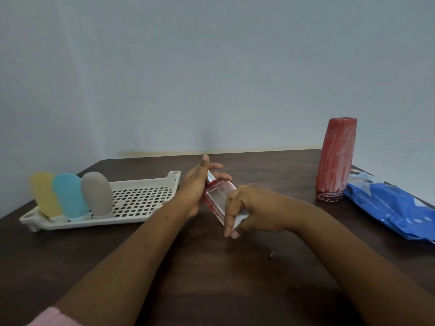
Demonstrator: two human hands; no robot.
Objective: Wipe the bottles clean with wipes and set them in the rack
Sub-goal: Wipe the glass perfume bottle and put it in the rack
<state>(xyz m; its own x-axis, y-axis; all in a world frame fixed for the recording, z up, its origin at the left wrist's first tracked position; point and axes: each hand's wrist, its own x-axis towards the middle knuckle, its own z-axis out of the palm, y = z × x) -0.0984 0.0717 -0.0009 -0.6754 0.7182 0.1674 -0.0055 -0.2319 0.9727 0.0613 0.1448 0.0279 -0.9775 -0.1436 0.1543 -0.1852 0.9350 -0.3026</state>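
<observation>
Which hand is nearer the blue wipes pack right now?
Right. The right hand, holding a wipe at the small bottle, sits left of the wipes pack; the left hand grips the bottle farther left, beside the rack.

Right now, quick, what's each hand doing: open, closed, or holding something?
Left hand: closed, holding the clear rectangular bottle with red edges near its neck.
Right hand: closed, pinching a white wipe against that bottle's lower end.

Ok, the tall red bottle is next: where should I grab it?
I'd take the red bottle round the middle of its body, coming from its left: it stands upright and is round enough to wrap, and the wipes pack crowds its right base.
</observation>
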